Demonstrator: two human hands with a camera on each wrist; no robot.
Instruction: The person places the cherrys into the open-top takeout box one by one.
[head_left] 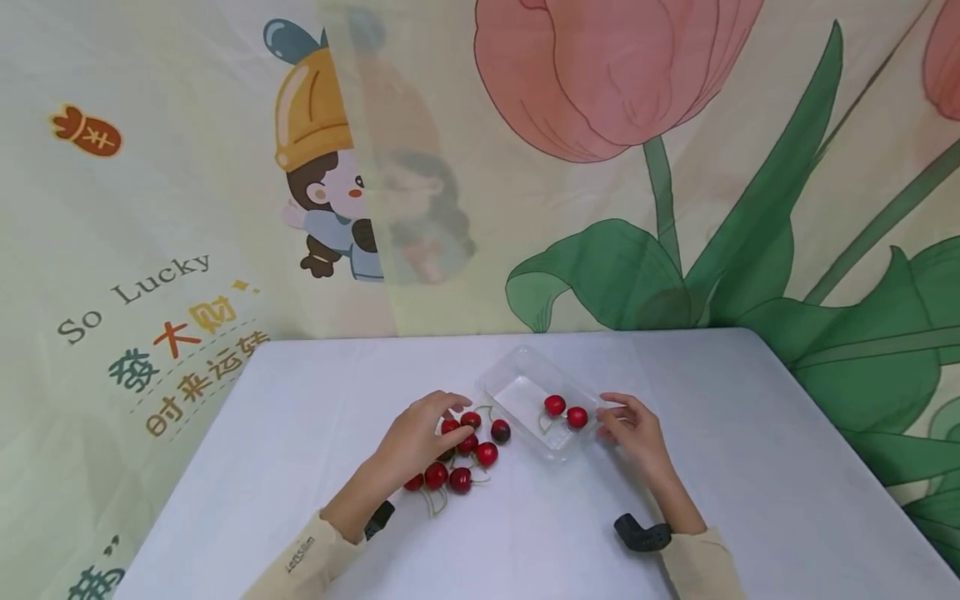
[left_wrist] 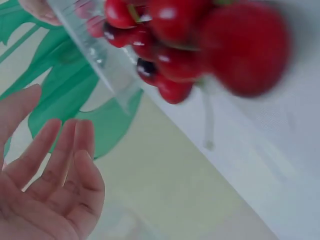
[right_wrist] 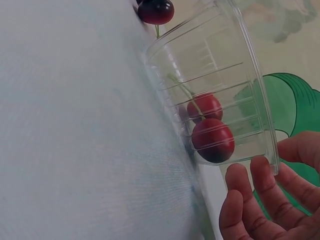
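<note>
A clear plastic container (head_left: 517, 417) stands on the table, and two red cherries (right_wrist: 213, 140) lie at its near right end. My right hand (head_left: 636, 429) is at that end; its thumb and fingertips (right_wrist: 262, 172) pinch the container's rim. To the left of the container lies a loose group of several red and dark cherries (head_left: 461, 480), some with green stems. My left hand (head_left: 420, 429) is over this group, fingers spread and relaxed, partly covering it. In the left wrist view no cherry sits between the fingers of the left hand (left_wrist: 55, 185).
A white cloth covers the table (head_left: 570, 533), whose back edge meets a printed curtain (head_left: 450, 308) with flowers and a cartoon figure. Each wrist carries a dark strap device (head_left: 642, 533).
</note>
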